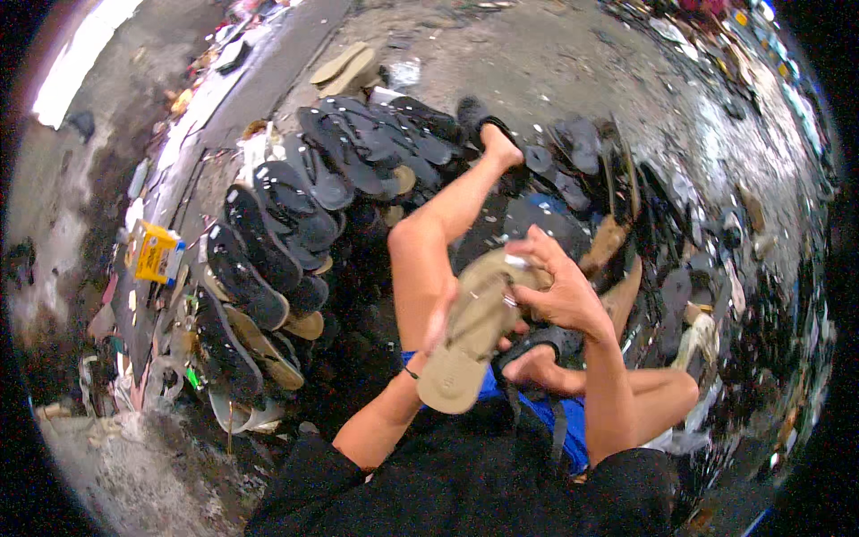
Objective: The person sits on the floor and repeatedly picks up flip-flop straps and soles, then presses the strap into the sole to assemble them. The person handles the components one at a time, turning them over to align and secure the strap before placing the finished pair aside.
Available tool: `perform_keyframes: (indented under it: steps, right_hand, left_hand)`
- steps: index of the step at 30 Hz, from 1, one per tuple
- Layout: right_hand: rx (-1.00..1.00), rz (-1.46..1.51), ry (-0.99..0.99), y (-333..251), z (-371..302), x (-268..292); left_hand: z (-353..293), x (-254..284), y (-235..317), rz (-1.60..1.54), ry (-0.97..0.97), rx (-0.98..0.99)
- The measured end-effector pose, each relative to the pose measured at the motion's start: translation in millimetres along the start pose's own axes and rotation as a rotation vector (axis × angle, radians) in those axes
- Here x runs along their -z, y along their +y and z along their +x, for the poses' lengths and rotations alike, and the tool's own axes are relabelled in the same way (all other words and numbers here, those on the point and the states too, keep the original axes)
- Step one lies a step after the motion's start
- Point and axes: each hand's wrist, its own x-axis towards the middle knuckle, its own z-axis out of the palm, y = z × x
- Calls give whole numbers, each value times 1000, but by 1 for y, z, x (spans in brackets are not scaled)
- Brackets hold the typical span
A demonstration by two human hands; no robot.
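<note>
A tan flip-flop [455, 371] is held in front of my body, its heel end toward me and its toe end up and to the right. My left hand [438, 320] grips it from the left, with fingertips showing past its right edge. Around the toe end and upper strap curls my right hand [565, 288], thumb on the strap side; the fingertips are blurred. Dark straps cross the upper half of the sole.
Rows of dark flip-flops [259, 237] curve around my left and front. More footwear [573, 148] lies to the right. Two tan soles [346, 70] lie at the far side. A yellow box [157, 253] sits at the left. Scraps litter the concrete floor [501, 54].
</note>
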Motion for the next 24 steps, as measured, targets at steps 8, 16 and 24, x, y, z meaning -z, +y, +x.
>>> perform_keyframes:
  steps: [8, 16, 24]
  right_hand:
    - [-24, -57, 159, 95, 100, -10]
    - [-516, -955, 484, 263, 147, 38]
    - [-454, -179, 1052, 279, 134, 85]
  left_hand:
    - [-9, -39, 132, 1693, 866, -995]
    - [-52, -34, 265, 2435, 1449, -1069]
    - [23, -34, 137, 1952, 823, -902]
